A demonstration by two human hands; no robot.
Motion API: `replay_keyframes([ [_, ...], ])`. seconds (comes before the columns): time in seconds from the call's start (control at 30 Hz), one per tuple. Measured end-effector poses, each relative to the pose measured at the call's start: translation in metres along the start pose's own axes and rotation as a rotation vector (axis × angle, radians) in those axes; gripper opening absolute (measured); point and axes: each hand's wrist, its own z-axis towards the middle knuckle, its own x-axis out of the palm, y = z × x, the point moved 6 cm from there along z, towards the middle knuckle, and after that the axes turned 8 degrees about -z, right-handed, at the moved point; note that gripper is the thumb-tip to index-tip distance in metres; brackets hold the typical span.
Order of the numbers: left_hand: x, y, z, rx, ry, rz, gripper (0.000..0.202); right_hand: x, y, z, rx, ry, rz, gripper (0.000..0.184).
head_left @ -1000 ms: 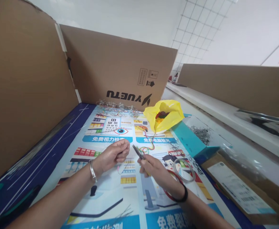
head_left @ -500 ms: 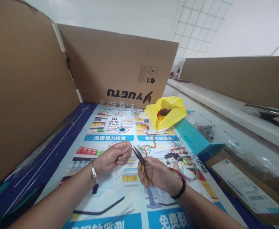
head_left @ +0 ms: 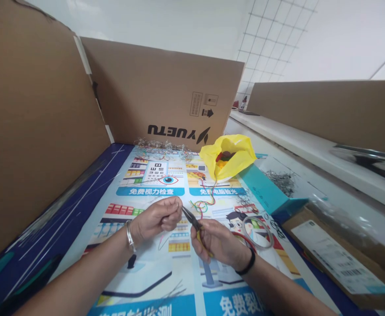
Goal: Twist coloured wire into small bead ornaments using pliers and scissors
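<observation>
Since a second ago, the pliers (head_left: 194,221) have turned in the right hand (head_left: 217,243) so that their yellow handles show, and their jaws, parted half a second ago, now look drawn together. The right fingers are wrapped around those handles. The pliers point up and leftward, their tip just beside the left fingers (head_left: 172,219); I cannot tell whether they touch. The left hand (head_left: 159,217) is clenched in a pinch, and anything between the fingertips is too small to make out. A thin pinkish strand (head_left: 161,241) loops just below it.

Beyond the pliers, coloured cords (head_left: 207,202) run across the printed sheet (head_left: 140,267) on the worktop up to a yellow bag (head_left: 241,164). Near the right wrist lies a pale ring (head_left: 272,239). Farther right are a turquoise box (head_left: 263,186), a dark wire tangle (head_left: 283,180) and a labelled brown package (head_left: 337,259). At the back, silvery tangles (head_left: 164,145) lie along the cardboard (head_left: 162,87).
</observation>
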Motion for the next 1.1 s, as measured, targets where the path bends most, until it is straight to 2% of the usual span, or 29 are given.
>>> replay_keyframes([
  [0.87,-0.0037,0.0017,-0.0009,-0.004,0.026,0.058,0.013,0.0021,-0.0051,-0.0001,0.024,0.037,0.07,0.034],
  [1.1,-0.0039,0.0016,-0.0009,-0.008,-0.02,0.049,0.013,-0.0022,0.0009,-0.0014,0.018,-0.068,-0.062,0.035],
])
